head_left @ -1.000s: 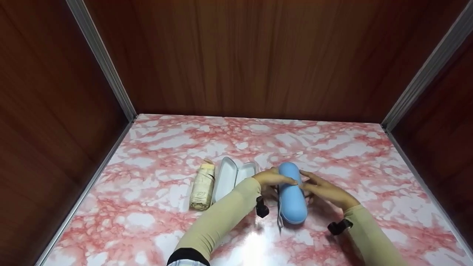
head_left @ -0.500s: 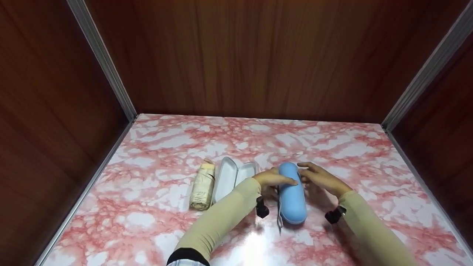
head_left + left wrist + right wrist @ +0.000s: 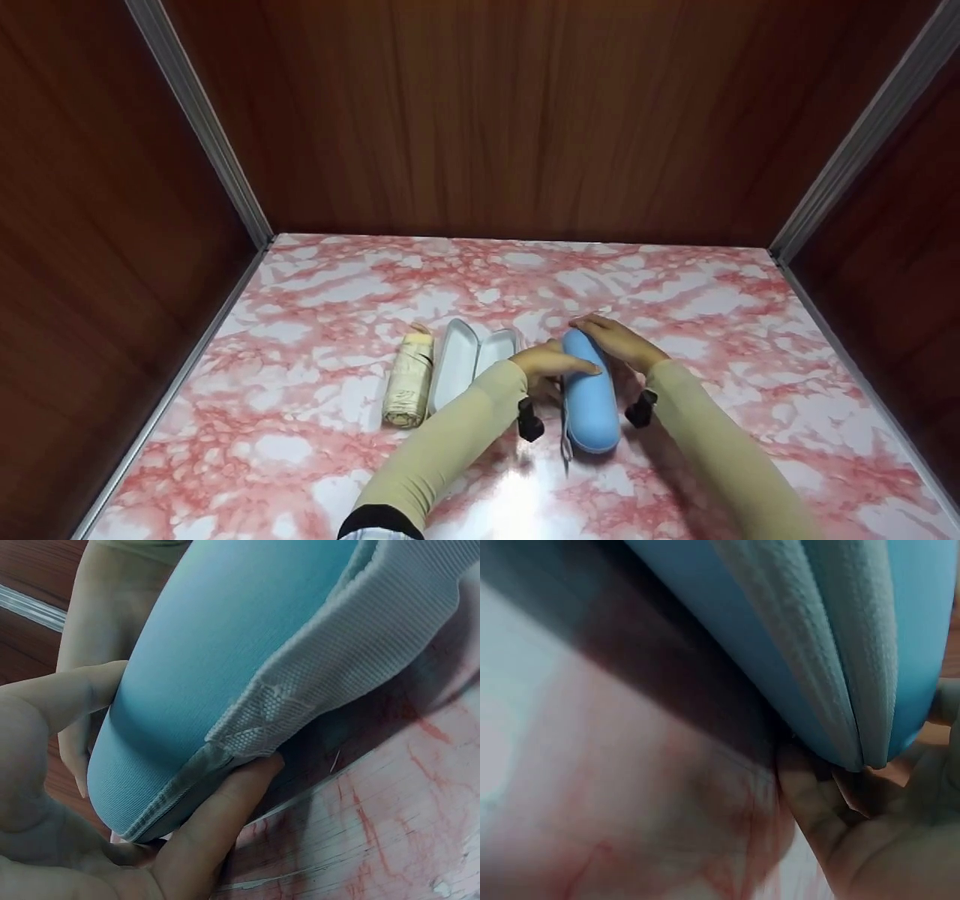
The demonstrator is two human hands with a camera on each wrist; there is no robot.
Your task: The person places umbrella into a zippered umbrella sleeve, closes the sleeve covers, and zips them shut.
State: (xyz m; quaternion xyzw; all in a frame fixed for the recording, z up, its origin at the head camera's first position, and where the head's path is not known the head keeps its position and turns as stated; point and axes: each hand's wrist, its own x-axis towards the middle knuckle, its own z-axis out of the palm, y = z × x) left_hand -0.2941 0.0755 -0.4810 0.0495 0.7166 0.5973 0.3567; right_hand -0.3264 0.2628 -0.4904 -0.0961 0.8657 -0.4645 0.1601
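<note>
While the blue case (image 3: 592,412) is held at the surface (image 3: 300,450): its zip (image 3: 874,667) edges look met where I can see them, so I judge the closing done there; how much zip is left to run, I can't tell.
Left grip (image 3: 553,361): thumb over the top, fingers low beside the strap (image 3: 360,630), holding the case by its left side.
Right grip (image 3: 619,343): around the far end; whether it pinches anything is unclear.
Case between grips: its far half lies between them, its near end projecting towards the person.
White case (image 3: 455,367): open, beside a cream roll (image 3: 407,390), both untouched.
</note>
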